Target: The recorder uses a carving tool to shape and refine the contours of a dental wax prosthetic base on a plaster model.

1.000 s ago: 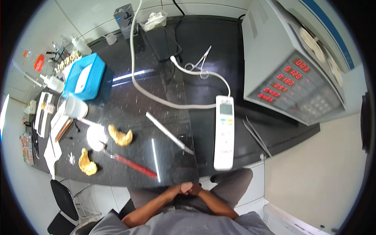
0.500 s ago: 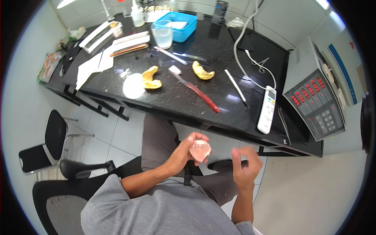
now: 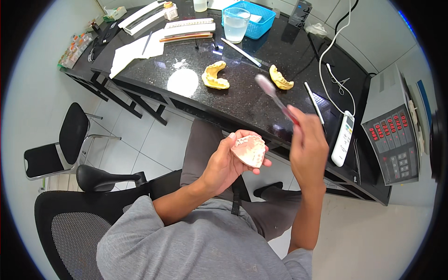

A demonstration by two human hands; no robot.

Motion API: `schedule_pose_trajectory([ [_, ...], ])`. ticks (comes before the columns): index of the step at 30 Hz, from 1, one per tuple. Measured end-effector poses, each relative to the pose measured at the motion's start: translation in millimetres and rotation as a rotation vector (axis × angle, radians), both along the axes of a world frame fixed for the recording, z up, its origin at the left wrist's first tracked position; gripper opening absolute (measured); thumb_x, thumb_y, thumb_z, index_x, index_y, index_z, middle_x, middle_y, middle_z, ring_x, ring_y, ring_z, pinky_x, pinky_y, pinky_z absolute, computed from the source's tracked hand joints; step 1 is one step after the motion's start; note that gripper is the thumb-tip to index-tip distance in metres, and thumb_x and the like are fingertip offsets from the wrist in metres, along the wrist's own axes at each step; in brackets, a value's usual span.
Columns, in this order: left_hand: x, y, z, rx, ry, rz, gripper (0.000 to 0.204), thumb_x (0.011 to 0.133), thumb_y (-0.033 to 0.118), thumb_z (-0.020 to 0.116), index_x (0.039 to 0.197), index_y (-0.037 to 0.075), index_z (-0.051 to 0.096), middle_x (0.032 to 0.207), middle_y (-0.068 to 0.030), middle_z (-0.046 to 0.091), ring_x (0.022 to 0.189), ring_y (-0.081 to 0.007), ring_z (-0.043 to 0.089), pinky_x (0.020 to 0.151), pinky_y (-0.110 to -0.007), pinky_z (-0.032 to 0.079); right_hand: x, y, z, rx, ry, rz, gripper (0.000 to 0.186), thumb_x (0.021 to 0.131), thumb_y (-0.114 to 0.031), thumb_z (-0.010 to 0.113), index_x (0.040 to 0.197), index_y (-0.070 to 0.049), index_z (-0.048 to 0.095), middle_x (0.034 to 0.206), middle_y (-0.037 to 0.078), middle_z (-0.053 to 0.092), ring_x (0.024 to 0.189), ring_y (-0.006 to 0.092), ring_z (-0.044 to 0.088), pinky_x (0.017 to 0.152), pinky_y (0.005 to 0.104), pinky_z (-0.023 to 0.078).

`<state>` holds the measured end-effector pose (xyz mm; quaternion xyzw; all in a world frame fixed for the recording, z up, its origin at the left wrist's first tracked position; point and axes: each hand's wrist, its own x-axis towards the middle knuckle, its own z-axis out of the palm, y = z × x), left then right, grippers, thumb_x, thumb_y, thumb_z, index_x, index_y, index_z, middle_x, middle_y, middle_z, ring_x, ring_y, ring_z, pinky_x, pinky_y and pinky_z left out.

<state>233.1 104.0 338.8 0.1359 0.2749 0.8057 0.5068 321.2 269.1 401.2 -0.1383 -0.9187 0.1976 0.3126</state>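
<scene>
- Dental cast [image 3: 248, 150]: off the bench, over the person's lap in front of the front edge; a thick, chalky slab with a rounded outline, pale pink with whiter, rough, knobbly patches.
- Left hand [image 3: 224, 165]: palm up, cradling the cast, thumb along its left side and fingers curled beneath.
- Right hand [image 3: 309, 154]: wrapped around the red handle of a toothbrush [image 3: 279, 101]; its blurred, pale head points up and left, above the bench's front part and apart from the cast.
- Bench [image 3: 245, 102]: glossy black, stone-like top with light specks.
- 2 yellow casts lie near its front edge, well apart: the left one [image 3: 215, 82] a matte, curved C, the right one [image 3: 281, 79] a lumpy crescent.
- White pen-like tool [image 3: 313, 100]: slim and straight, right of the crescent.
- White remote control [image 3: 344, 140]: smooth, long plastic, by the front edge toward the right corner.
- Clear cup [image 3: 236, 29]: holds cloudy liquid, toward the back edge, overlapping in view a blue latticed plastic basket [image 3: 262, 31].
- White cloth or paper [image 3: 133, 55]: creased, toward the left end.
- Grey boxy machine [image 3: 396, 130]: at the right end, with red digits.
</scene>
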Motion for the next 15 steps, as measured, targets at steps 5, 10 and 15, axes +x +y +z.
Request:
schedule_pose_trajectory([
  [5, 5.4, 11.0, 1.1, -0.039, 0.067, 0.006, 0.048, 0.103, 0.045, 0.031, 0.121, 0.004, 0.046, 0.113, -0.0173, 0.061, 0.096, -0.0264, 0.066, 0.071, -0.031, 0.054, 56.1, -16.5, -1.5, -0.266, 0.075, 0.029, 0.036, 0.088, 0.005, 0.056, 0.119, -0.01, 0.067, 0.082, 0.009, 0.057, 0.067, 0.0199, 0.058, 0.058, 0.0297, 0.045],
  [10, 7.3, 11.5, -5.8, -0.039, 0.129, -0.004, 0.049, 0.102, 0.048, 0.033, 0.121, 0.003, 0.044, 0.109, -0.0166, 0.061, 0.09, -0.0238, 0.067, 0.068, -0.03, 0.053, 89.1, -15.7, -13.6, -0.125, -0.123, -0.042, 0.032, 0.084, -0.001, 0.068, 0.114, -0.012, 0.072, 0.076, 0.005, 0.057, 0.058, 0.0145, 0.053, 0.053, 0.0281, 0.043],
  [15, 3.5, 12.1, -4.1, -0.115, 0.291, 0.064, 0.054, 0.1, 0.05, 0.035, 0.122, 0.002, 0.047, 0.11, -0.0174, 0.061, 0.091, -0.0249, 0.067, 0.069, -0.03, 0.055, 113.9, 15.0, 3.2, -0.101, 0.008, -0.266, 0.029, 0.088, 0.004, 0.059, 0.115, -0.001, 0.068, 0.084, 0.007, 0.064, 0.068, 0.0119, 0.058, 0.057, 0.0259, 0.045],
])
